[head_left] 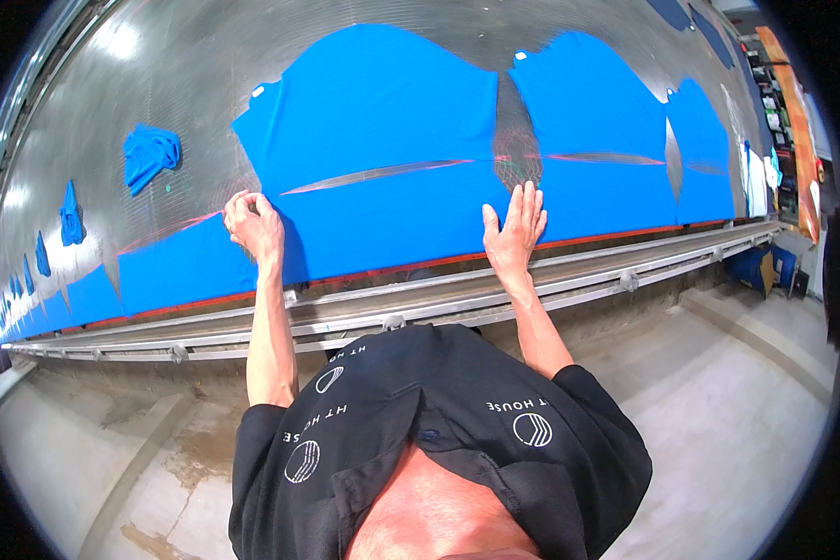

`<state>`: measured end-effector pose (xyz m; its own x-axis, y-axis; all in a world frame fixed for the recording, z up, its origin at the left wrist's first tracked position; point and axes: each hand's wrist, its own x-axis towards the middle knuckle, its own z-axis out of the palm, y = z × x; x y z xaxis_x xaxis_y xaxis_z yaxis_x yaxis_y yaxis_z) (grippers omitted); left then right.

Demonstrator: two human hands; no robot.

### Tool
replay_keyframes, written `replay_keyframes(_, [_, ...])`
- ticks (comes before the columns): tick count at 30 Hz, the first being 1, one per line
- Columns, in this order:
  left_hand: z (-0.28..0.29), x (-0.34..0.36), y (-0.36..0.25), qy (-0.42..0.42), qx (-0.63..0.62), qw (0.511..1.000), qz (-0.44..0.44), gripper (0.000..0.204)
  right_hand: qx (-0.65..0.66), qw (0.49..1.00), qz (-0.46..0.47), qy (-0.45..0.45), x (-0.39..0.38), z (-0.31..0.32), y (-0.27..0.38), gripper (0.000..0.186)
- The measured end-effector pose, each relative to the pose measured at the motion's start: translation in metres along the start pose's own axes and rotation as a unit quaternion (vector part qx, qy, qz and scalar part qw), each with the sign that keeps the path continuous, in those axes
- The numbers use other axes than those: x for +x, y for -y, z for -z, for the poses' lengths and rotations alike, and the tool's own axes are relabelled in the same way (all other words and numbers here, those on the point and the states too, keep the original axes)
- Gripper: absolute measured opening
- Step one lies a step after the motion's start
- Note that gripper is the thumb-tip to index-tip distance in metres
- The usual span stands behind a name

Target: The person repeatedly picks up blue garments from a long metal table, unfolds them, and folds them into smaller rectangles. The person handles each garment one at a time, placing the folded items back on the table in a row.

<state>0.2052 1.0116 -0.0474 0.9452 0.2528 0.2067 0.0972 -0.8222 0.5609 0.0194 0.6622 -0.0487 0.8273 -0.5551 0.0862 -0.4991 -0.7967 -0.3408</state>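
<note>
Flat blue cut fabric pieces lie on a dark table. My left hand is closed, its bent fingers pinching the edge of the long blue fabric strip; a shaded fold runs beside my wrist. My right hand lies open on the same strip, fingers stretched out toward a dark gap between pieces. Beyond the strip sits a large rounded blue fabric panel, with a small white tag at its left corner. Another rounded blue panel lies to its right.
The dark table carries a crumpled blue scrap and several smaller scraps at left. A metal rail runs along its near edge, in front of me. At far right stand a blue box and an orange board.
</note>
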Motion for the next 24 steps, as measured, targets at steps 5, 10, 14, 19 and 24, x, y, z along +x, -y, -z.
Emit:
replay_keyframes(5, [0.0002,0.0017,0.0012,-0.020,-0.009,0.999,-0.023,0.011,-0.006,1.000,0.005,-0.001,0.0001,-0.0005,-0.0012,0.071])
replay_keyframes(10, [-0.0008,0.0027,0.0014,-0.025,-0.014,0.999,-0.025,0.011,-0.009,1.000,0.007,0.001,0.0001,-0.0006,-0.0022,0.071])
replay_keyframes(14, [-0.0016,0.0037,0.0037,-0.029,-0.010,0.999,-0.023,0.009,-0.009,1.000,0.009,-0.001,0.0004,-0.0004,-0.0015,0.071])
replay_keyframes(19, [-0.0029,0.0041,0.0064,-0.045,-0.008,0.998,-0.045,0.009,-0.009,1.000,0.008,-0.006,-0.0002,-0.0017,-0.0021,0.070])
replay_keyframes(24, [-0.0022,0.0035,0.0059,-0.064,0.014,0.993,-0.094,0.006,-0.024,0.999,0.017,-0.017,0.0001,-0.0029,-0.0032,0.068])
